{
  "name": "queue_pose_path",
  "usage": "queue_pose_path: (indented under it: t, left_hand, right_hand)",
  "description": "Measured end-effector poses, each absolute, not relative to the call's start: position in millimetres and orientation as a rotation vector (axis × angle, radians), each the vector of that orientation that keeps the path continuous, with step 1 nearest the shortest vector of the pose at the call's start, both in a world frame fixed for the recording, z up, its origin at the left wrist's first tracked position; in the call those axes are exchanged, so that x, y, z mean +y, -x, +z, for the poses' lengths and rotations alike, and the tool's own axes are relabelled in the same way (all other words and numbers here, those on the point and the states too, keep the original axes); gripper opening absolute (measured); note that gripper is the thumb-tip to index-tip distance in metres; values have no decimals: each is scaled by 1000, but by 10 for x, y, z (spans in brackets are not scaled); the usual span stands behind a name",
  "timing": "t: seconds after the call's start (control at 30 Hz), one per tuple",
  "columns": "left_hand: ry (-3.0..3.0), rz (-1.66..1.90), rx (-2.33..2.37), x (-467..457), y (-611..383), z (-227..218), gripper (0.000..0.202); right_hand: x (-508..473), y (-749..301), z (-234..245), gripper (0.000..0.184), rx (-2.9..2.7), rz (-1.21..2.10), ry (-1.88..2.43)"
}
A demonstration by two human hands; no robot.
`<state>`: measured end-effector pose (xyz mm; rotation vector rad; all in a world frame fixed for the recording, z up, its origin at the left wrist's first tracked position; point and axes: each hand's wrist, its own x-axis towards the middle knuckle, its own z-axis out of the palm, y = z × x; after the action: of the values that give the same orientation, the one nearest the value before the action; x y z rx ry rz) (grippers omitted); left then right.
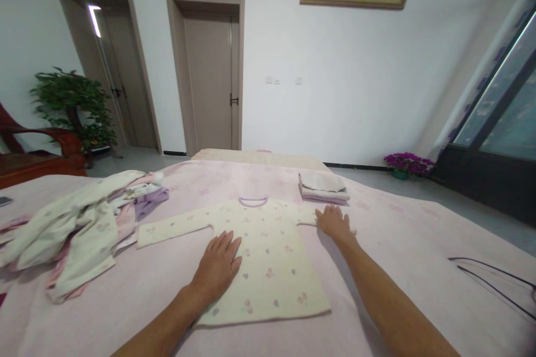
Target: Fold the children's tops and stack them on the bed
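A cream long-sleeved top with small flower prints and a purple collar lies spread flat on the pink bed cover. My left hand rests flat on its left side, fingers stretched out. My right hand lies flat on the right sleeve, fingers apart. Neither hand grips anything.
A loose heap of cream, pink and purple garments lies at the left. A small stack of folded clothes sits beyond the right hand. Dark hangers lie at the right. A wooden chair, plant and doors stand behind.
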<state>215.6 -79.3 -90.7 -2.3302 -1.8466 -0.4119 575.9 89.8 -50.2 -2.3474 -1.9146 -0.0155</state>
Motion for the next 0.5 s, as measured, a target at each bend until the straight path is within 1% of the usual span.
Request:
queue_pose_path:
  t: [0.07, 0.13, 0.27, 0.37, 0.5]
  left_hand:
    - [2331, -397, -1857, -801, -2164, -885, 48]
    - [2338, -383, -1874, -810, -2171, -861, 49]
    - [2353, -369, -1899, -831, -2185, -809, 49]
    - [2361, -361, -1917, -846, -2198, -774, 50]
    - [2364, -332, -1936, -853, -2210, -740, 49]
  right_hand:
    - [894, -5373, -404, 63, -1982, -11, 2263]
    - [857, -4946, -341, 63, -2085, 64, 2109]
    - [710, -4282, -385, 66, -2252, 166, 1894]
    - [609, -4142, -571, 64, -2276, 160, 1885]
    - [580, -4257, -836, 65, -2247, -32, 1876]
